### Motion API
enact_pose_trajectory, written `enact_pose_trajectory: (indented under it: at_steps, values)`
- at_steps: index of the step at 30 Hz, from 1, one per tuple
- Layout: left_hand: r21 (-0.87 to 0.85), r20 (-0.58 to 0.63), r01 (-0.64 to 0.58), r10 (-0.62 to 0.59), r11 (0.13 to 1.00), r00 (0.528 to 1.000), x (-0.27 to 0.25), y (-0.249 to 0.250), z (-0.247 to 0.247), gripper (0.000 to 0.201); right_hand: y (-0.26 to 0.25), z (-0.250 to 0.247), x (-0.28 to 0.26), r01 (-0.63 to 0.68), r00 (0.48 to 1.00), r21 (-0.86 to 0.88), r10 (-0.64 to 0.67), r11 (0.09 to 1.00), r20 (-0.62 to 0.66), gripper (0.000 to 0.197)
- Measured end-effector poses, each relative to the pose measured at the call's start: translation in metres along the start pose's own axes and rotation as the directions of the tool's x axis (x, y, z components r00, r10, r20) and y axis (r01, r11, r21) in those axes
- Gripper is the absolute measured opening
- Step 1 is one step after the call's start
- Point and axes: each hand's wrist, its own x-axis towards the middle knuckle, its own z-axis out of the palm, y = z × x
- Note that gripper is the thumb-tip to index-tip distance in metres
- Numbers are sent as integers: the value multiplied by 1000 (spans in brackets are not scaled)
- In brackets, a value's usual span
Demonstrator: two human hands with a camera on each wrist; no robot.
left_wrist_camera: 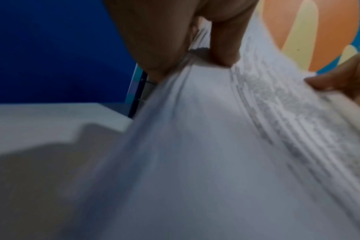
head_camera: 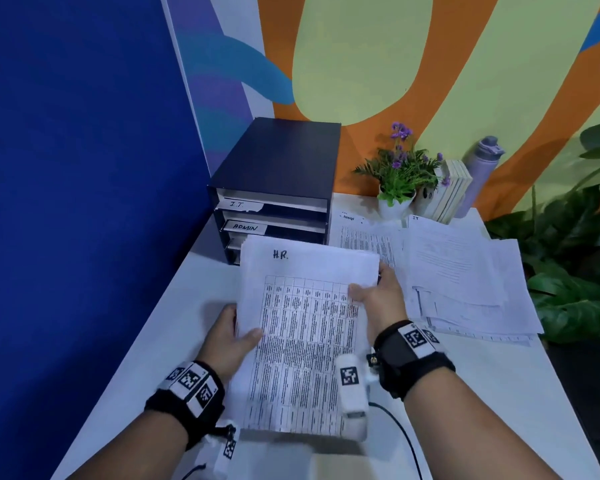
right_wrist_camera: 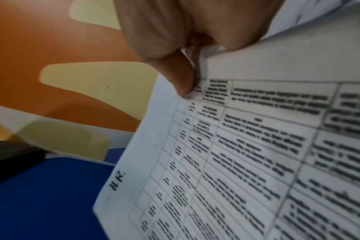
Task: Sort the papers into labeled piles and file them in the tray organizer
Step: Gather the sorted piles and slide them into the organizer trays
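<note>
A stack of printed sheets marked "H.R." (head_camera: 305, 327) hangs above the white desk, tilted toward the dark tray organizer (head_camera: 278, 181). My left hand (head_camera: 234, 336) pinches the stack's left edge, thumb on top. My right hand (head_camera: 378, 296) grips its right edge, thumb (right_wrist_camera: 181, 79) on the table print. The stack's far end reaches the organizer's lower shelves. The two upper shelves carry labels "I.T." (head_camera: 241, 204) and "ADMIN" (head_camera: 245, 227). In the left wrist view the stack (left_wrist_camera: 216, 146) shows from beneath, blurred. In the right wrist view the "H.R." sheet (right_wrist_camera: 236, 162) fills the frame.
Two loose piles lie on the desk (head_camera: 499, 393) to the right: one marked "ADMIN" (head_camera: 364, 233), one marked "IT" (head_camera: 465, 271). Behind them stand a potted purple flower (head_camera: 400, 174), books (head_camera: 451, 192) and a grey bottle (head_camera: 478, 171). A blue partition (head_camera: 84, 202) walls the left side.
</note>
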Motion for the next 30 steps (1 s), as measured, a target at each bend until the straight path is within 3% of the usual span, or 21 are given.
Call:
enact_pose_trajectory:
  at_steps: [4,8,13,16,23,26,30]
  values:
    - [73,-91,144,-137,987,986,11,-21,-17,28,32,21,15,-210,963,-225,241,951,120,36]
    - [22,-133,246,-241,969,961,24,-45,-46,33,65,60,19,-189,946,-440,283,878,158,31]
    - [-85,-23,335,-338,938,941,35,-57,-67,39,73,93,44,-159,966,-480,236,863,104,25]
    - [-88,40,355,-353,931,935,44,-56,-71,36,69,99,69,-222,964,-424,262,878,38,22]
    - [-53,259,433,-406,900,876,68,-27,-68,33,64,97,125,-400,915,-391,384,829,-122,45]
    - [-1,222,393,-383,919,897,89,-24,-69,34,63,96,130,-389,921,-424,350,818,-170,45]
    - [39,116,365,-367,930,923,127,-20,-77,33,76,112,124,-292,956,-325,288,900,-62,30]
